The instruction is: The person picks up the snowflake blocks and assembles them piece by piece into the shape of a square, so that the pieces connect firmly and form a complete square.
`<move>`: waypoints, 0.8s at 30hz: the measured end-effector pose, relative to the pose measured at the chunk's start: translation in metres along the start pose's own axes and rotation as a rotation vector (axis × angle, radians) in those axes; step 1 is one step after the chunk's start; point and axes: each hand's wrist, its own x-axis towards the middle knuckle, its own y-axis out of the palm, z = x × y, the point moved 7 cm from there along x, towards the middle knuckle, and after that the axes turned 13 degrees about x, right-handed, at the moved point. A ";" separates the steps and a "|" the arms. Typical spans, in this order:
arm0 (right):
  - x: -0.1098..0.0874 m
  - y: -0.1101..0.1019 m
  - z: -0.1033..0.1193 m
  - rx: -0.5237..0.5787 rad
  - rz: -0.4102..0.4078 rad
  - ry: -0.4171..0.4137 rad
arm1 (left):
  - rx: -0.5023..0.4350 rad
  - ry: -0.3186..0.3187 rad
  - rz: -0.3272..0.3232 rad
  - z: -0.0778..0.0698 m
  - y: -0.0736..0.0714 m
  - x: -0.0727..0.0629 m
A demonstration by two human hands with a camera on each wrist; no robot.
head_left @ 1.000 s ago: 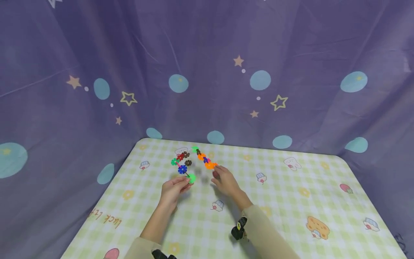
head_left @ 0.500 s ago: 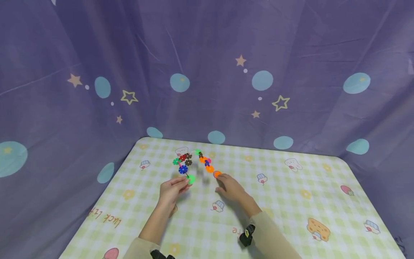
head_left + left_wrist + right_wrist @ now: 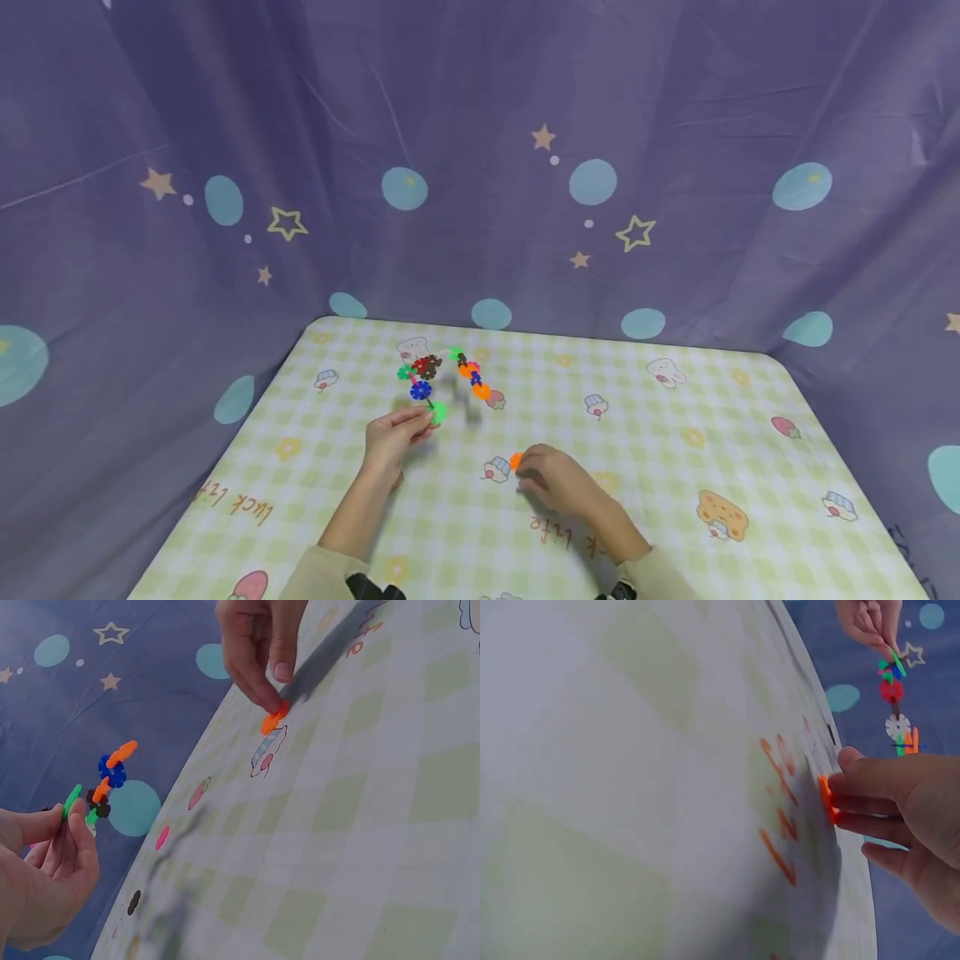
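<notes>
In the head view my left hand [image 3: 397, 437] pinches a bright green notched disc [image 3: 438, 412]. From it hangs a curved chain of linked flower-shaped plastic discs, with a blue disc [image 3: 421, 390], red disc [image 3: 422, 367] and green disc [image 3: 456, 354] among them. An orange disc [image 3: 482, 391] forms the chain's free end. To the right and nearer the front, my right hand [image 3: 558, 479] holds a separate orange disc [image 3: 517, 462] at its fingertips, low over the tablecloth. In the right wrist view the fingers partly cover this orange disc [image 3: 826, 799].
A checked tablecloth [image 3: 660, 433] with printed cupcakes and strawberries covers the table. A pink disc [image 3: 162, 837] and a dark brown disc [image 3: 133, 902] lie on it below the chain. A purple curtain [image 3: 480, 150] hangs behind the table.
My right hand has come away from the chain's end with an orange disc and moved toward me, lower and rightward. My left hand has stayed nearly still, pinching the green disc.
</notes>
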 end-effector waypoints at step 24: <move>0.020 0.006 -0.015 0.136 -0.103 0.113 | 0.070 0.044 0.062 0.010 0.014 -0.003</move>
